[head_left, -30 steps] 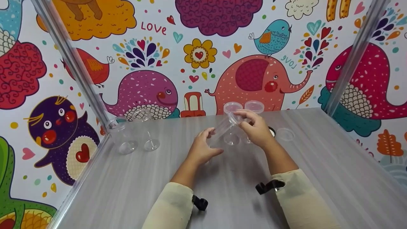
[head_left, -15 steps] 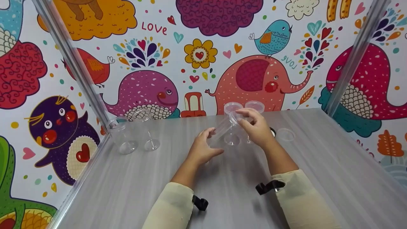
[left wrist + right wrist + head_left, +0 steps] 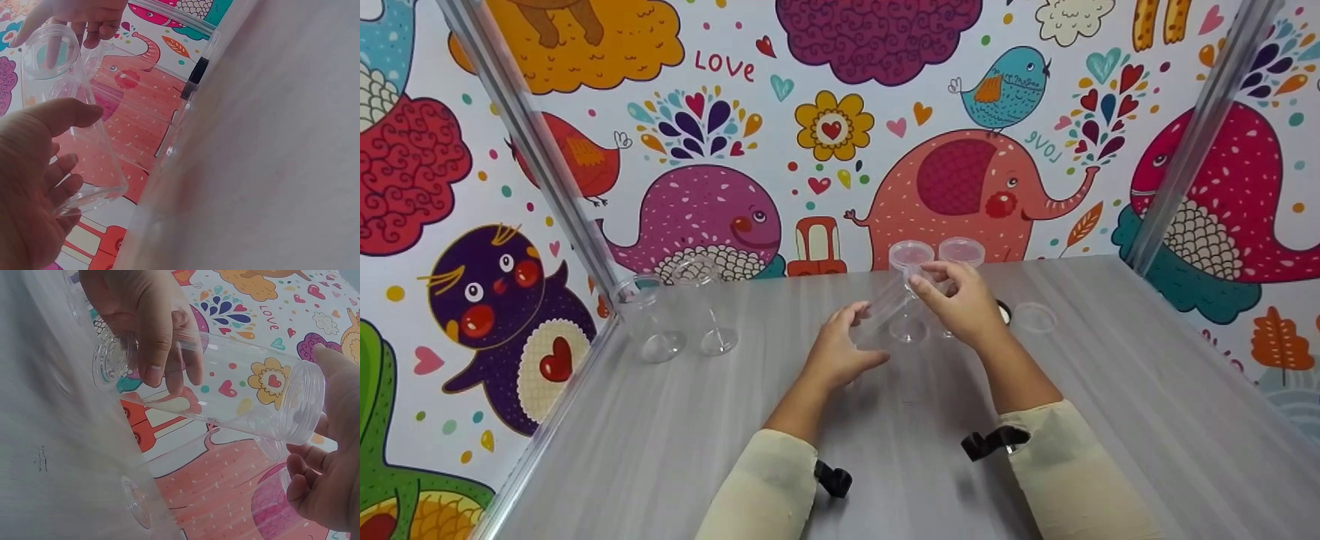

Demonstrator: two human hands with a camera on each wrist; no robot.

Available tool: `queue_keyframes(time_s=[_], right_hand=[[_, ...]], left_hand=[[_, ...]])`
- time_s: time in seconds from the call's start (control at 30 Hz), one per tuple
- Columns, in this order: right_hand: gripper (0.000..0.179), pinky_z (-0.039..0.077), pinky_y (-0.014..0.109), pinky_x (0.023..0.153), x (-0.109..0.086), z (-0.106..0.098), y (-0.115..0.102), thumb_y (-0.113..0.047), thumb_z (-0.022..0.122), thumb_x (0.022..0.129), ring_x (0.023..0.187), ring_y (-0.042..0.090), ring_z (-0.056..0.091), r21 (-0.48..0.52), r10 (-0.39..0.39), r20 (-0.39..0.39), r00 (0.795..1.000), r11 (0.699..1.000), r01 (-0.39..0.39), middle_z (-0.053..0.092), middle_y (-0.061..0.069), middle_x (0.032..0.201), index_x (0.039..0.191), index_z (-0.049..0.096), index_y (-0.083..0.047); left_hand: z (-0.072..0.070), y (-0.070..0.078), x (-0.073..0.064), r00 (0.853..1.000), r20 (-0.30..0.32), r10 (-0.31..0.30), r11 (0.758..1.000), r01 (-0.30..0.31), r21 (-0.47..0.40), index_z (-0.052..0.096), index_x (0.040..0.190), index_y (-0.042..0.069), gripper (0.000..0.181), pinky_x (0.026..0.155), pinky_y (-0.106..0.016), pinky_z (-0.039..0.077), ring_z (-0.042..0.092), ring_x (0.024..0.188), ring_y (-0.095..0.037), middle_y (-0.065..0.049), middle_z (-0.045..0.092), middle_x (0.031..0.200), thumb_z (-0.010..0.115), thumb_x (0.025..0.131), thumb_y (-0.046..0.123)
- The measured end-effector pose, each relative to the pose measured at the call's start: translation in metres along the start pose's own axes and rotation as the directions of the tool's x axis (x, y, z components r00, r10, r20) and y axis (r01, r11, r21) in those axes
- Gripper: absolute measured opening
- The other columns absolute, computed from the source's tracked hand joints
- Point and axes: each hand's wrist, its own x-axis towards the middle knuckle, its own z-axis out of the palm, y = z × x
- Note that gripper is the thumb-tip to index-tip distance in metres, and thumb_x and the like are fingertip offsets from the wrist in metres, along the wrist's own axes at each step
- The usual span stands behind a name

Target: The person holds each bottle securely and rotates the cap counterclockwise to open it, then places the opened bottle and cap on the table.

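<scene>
A clear plastic jar (image 3: pixel 883 306) is held tilted above the table, its mouth end up and to the right. My left hand (image 3: pixel 840 349) grips it near the base, thumb on one side and fingers on the other. At the ringed mouth end (image 3: pixel 304 405), my right hand (image 3: pixel 966 306) pinches the rim between thumb and index finger, the other fingers curled. Just behind, two more clear jars stand upright: one jar (image 3: pixel 907 327) is partly covered by the held jar, and the other jar (image 3: pixel 962 251) is mostly hidden by my right hand.
Two clear jars, a nearer jar (image 3: pixel 660 346) and another jar (image 3: pixel 718 341), stand at the back left of the grey table (image 3: pixel 660 450). A clear disc (image 3: pixel 1035 317) lies right of my right hand, beside a black-rimmed round piece (image 3: pixel 1003 311). Patterned walls enclose the back and sides.
My right thumb and index finger have shifted round the jar's mouth, the thumb moving up and left. The left hand and the jar stay almost where they were.
</scene>
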Motion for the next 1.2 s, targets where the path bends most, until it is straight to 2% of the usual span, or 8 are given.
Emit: queue_keyframes(time_s=[0.2,0.4,0.57,0.8,0.9,1.0,1.1,1.2], right_hand=[[0.049,0.056,0.032,0.08,0.0,0.0006,0.0012,-0.051,0.07,0.101,0.1,0.024,0.06,0.034,-0.052,0.003,0.999,0.998,0.052,0.065,0.011,0.128,0.139,0.07,-0.02],[0.036,0.054,0.034,0.085,-0.0022,-0.0001,0.0012,-0.027,0.066,0.103,0.115,0.026,0.058,0.129,-0.093,0.023,0.995,0.988,0.09,0.065,0.008,0.138,0.138,0.071,-0.024],[0.046,0.054,0.032,0.084,-0.0023,-0.0002,0.0021,-0.007,0.056,0.098,0.129,0.03,0.057,0.225,-0.16,0.026,0.987,0.963,0.15,0.063,0.004,0.152,0.138,0.072,-0.022],[0.048,0.052,0.028,0.082,-0.0031,-0.0008,0.0007,0.0,0.053,0.096,0.136,0.026,0.056,0.276,-0.19,0.017,0.982,0.945,0.178,0.064,0.005,0.152,0.136,0.072,-0.017],[0.041,0.052,0.027,0.078,-0.003,-0.0011,-0.0004,-0.006,0.058,0.1,0.125,0.024,0.058,0.269,-0.17,-0.005,0.985,0.949,0.165,0.063,0.005,0.151,0.135,0.073,-0.017],[0.032,0.053,0.031,0.086,-0.0019,-0.0013,-0.0008,-0.021,0.066,0.103,0.121,0.024,0.058,0.209,-0.128,-0.045,0.991,0.969,0.134,0.064,0.006,0.147,0.134,0.073,-0.018],[0.039,0.054,0.039,0.096,-0.0008,-0.0011,-0.0009,-0.04,0.07,0.102,0.122,0.025,0.058,0.119,-0.071,-0.069,0.995,0.99,0.079,0.065,0.009,0.142,0.134,0.072,-0.018],[0.049,0.056,0.043,0.095,0.0,-0.0005,-0.001,-0.052,0.07,0.1,0.114,0.027,0.06,0.05,-0.022,-0.06,0.998,0.998,0.025,0.065,0.011,0.137,0.136,0.071,-0.019]], left_hand=[[-0.0005,0.0007,-0.0002,1.0,-0.005,-0.004,1.0,0.004,-0.002,0.05,0.155,0.034,0.091,0.116,-0.053,0.054,0.056,0.144,-0.021,0.007,0.059,0.151,0.096,0.077,0.036],[-0.0005,-0.0006,0.0007,1.0,-0.001,-0.006,1.0,0.006,-0.007,0.05,0.155,0.032,0.09,0.116,-0.053,0.054,0.055,0.144,-0.022,0.005,0.06,0.151,0.096,0.077,0.036],[0.0004,-0.0021,0.0025,1.0,0.0,0.005,1.0,-0.005,0.006,0.051,0.155,0.028,0.089,0.117,-0.053,0.053,0.056,0.143,-0.023,0.002,0.061,0.15,0.095,0.078,0.034],[0.0005,-0.0028,0.0037,1.0,-0.001,0.014,1.0,-0.014,0.004,0.052,0.154,0.027,0.088,0.117,-0.052,0.053,0.056,0.142,-0.023,0.002,0.061,0.149,0.096,0.078,0.032],[0.0004,-0.0029,0.0038,1.0,0.003,0.017,1.0,-0.017,0.002,0.051,0.154,0.027,0.088,0.117,-0.052,0.053,0.056,0.142,-0.023,0.002,0.061,0.15,0.095,0.079,0.033],[-0.0001,-0.003,0.003,1.0,0.005,0.014,1.0,-0.014,-0.001,0.051,0.155,0.027,0.088,0.117,-0.052,0.053,0.055,0.143,-0.023,0.002,0.06,0.15,0.095,0.079,0.035],[-0.0002,-0.0029,0.0018,1.0,0.005,0.004,1.0,-0.004,-0.008,0.05,0.155,0.03,0.09,0.117,-0.052,0.053,0.055,0.144,-0.022,0.004,0.06,0.151,0.095,0.078,0.036],[0.0,-0.0023,0.0008,1.0,0.004,-0.002,1.0,0.002,-0.012,0.05,0.155,0.031,0.09,0.118,-0.052,0.053,0.055,0.144,-0.021,0.005,0.059,0.152,0.095,0.078,0.037]])
